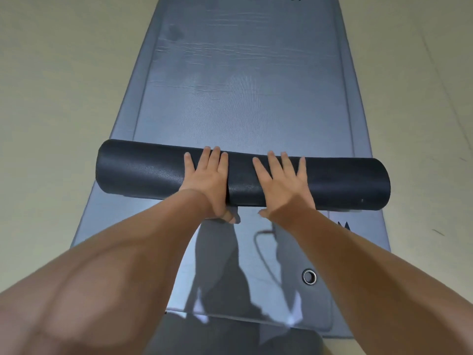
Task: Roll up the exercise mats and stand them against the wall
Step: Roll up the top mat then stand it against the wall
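One black foam roll (332, 180) lies across one flat silver-grey mat (243, 98); whether these are one mat or two cannot be told. Two hands rest on the roll: one left hand (207, 180), one right hand (284, 185). One round metal eyelet (309, 276) sits on the person's side of the roll.

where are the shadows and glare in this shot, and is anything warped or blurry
Head view: the person's shadow falls on the near grey mat below the black roll; a soft sheen lies on the unrolled stretch beyond it; the wide lens bows the mat's long edges; the forearms at the bottom loom large and soft, while left hand and right hand look sharp.
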The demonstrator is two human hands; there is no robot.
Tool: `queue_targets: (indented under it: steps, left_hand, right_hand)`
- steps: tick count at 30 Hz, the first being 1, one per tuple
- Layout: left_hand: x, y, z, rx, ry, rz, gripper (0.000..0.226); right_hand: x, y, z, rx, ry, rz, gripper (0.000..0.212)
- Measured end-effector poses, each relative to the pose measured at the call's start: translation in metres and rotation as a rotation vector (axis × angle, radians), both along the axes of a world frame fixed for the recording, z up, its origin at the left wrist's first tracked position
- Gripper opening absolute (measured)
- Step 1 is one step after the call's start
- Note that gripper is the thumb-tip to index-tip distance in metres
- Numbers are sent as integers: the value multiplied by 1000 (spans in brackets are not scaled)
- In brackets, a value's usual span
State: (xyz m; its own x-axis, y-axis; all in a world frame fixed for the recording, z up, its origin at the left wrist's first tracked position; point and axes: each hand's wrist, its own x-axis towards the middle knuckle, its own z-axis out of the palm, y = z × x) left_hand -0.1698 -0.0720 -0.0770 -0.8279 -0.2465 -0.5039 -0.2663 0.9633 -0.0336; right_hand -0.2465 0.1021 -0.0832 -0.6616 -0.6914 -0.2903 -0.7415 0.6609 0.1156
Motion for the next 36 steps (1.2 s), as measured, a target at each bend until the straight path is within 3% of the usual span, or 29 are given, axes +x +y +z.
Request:
queue_targets:
  steps: [2,12,18,21,24,26,29,33,36]
  left_hand:
    - [-2,-1,1,-16,6,-10,152]
    - [13,5,21,11,36,-53,98]
    - [59,15,37,113,-88,-62,91]
    - [80,22,50,96,-119,-98,99]
    - [111,45,53,-40,104,-112,110]
    - [130,63,50,-45,183,-59,109]
    - [140,73,37,3,140,61,117]
    - [132,70,23,32,111,99,139]
    - [114,61,23,43,106,106,147]
  right_hand:
    - [-7,-6,0,50,-55,-43,112]
    - [4,-1,16,65,-234,-65,98]
    - [54,16,42,104,-350,-46,81]
    - [72,23,50,100,-424,-23,71]
    - [68,25,57,62,-472,-22,68]
    - [54,21,61,58,-541,-52,71]
    - [46,15,59,48,-594,-85,83]
    - [66,32,46,10,-355,-42,111]
    - [86,47,37,-140,-115,-10,115]
